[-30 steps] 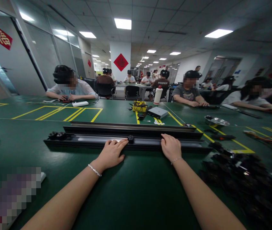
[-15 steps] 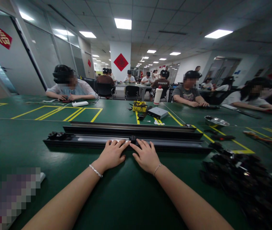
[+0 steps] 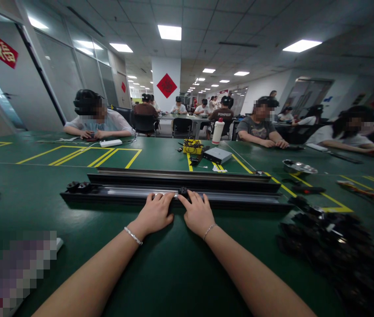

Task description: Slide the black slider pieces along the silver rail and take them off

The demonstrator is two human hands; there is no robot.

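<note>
A long black rail (image 3: 240, 202) lies crosswise in front of me, with a shiny strip along its channel. A small black part (image 3: 183, 191) sits in the channel near the middle. My left hand (image 3: 156, 213) rests on the rail's near edge just left of that part, fingers apart and holding nothing. On the other side, my right hand (image 3: 197, 213) has its spread fingertips at the part's right and front edge. More black parts (image 3: 78, 187) stand at the rail's left end. A second black rail (image 3: 134, 178) lies right behind the first.
A heap of black parts (image 3: 339, 251) covers the table at the right. Farther back are a metal bowl (image 3: 299, 167), a grey box (image 3: 218, 155), a yellow item (image 3: 192, 146) and a bottle (image 3: 218, 132). People sit across the table.
My right hand has shifted slightly left, and its wrist has turned a little. My left hand is almost where it was, its fingertips slightly farther from the small part.
</note>
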